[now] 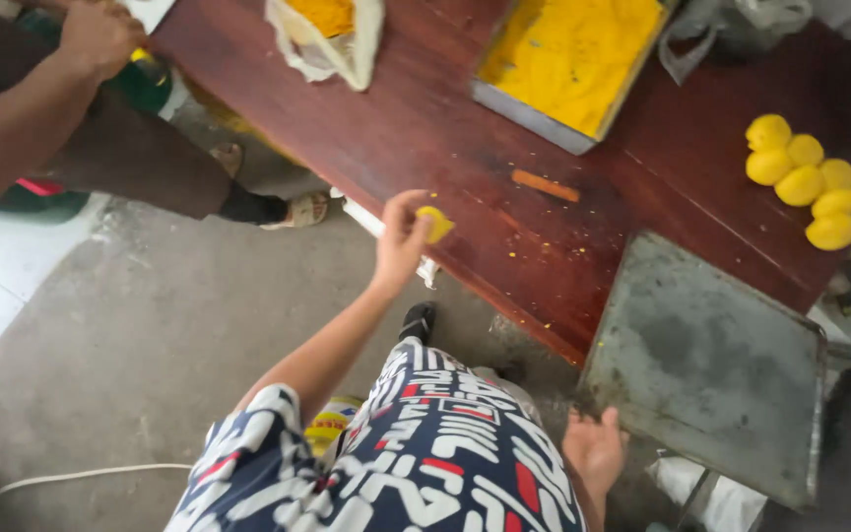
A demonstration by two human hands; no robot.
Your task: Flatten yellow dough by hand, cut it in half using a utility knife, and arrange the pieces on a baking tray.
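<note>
A small yellow lump [435, 225], soft-looking and roughly rounded, is pinched at the fingers [414, 209] of the left hand [401, 241], raised just above the near edge of the dark red table [425, 128]. At about 2 o'clock from it, well apart, six similar yellow balls [804, 181] lie clustered and touching on the table. At 5 o'clock from the lump, the right hand [595, 450] rests at the near corner of a flat grey metal tray [711, 365].
</note>
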